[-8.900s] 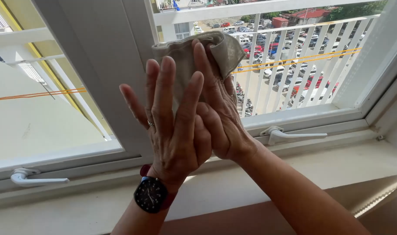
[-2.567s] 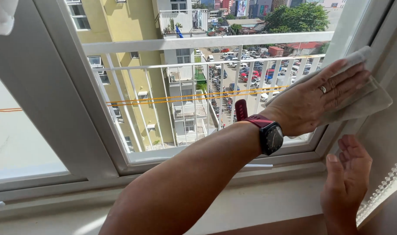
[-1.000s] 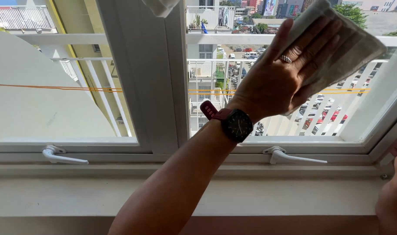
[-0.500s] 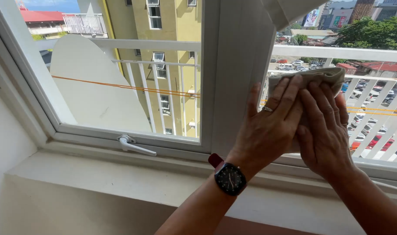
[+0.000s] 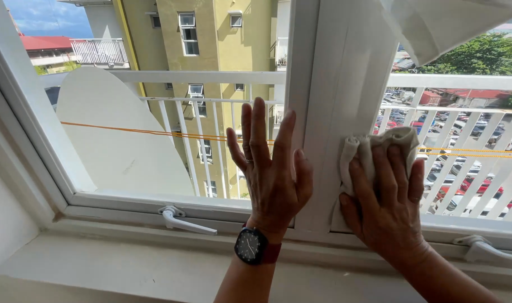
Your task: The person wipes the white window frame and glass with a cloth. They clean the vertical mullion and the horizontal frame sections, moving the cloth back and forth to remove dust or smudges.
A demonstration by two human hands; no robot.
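Two hands on the window: left hand (image 5: 271, 174) fingers spread flat, right hand (image 5: 386, 205) fingers pressing a cloth (image 5: 379, 146).

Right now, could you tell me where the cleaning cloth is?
In the head view, the cloth is right of centre, pressed by the right hand against the white centre post of the window, beside the left hand.
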